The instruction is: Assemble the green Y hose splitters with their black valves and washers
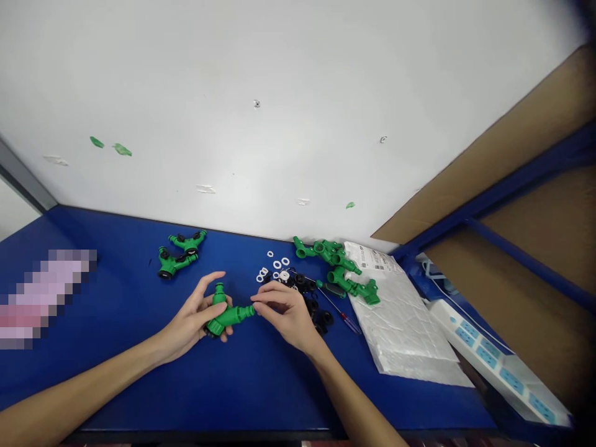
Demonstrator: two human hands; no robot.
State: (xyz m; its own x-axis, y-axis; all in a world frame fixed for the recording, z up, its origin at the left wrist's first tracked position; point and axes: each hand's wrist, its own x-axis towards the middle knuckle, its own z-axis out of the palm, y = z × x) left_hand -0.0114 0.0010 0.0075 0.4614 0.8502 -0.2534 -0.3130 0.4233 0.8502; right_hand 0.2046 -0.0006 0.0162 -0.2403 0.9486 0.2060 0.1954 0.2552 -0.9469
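While a green plastic Y-shaped hose connector (227,318) is cradled in the left hand (190,321), its long axis is laid nearly level across the view, rising slightly to the right, with its slim spout directed toward the right hand (285,314). A shorter branch is turned up and away from the person, and a black-rimmed ribbed end is held low at the left. The connector is kept above the blue table (261,397), between the two hands, with the left fingers curled around its body. The right fingertips (257,302) are brought to the spout's tip, but whether it is gripped or only touched cannot be told. Just beyond the right hand, small black plastic fittings (313,305) are scattered, and flat white rings (277,265) are spread a little farther off. A slim screwdriver (345,318) with a translucent handle lies beside them. Further green connectors (336,267) are heaped to the right, and two more (179,254) rest well apart on the left. A sheet of white bubble wrap (400,323), topped by a printed paper (372,257), is laid on the table's right side, with a white power strip (488,354) with blue panels lower beyond it. A pixelated patch (46,298) hides something at the far left. A scuffed white wall (242,93) rises behind the table, and brown cardboard (516,167) is fixed behind a blue metal frame (503,180) at the right.
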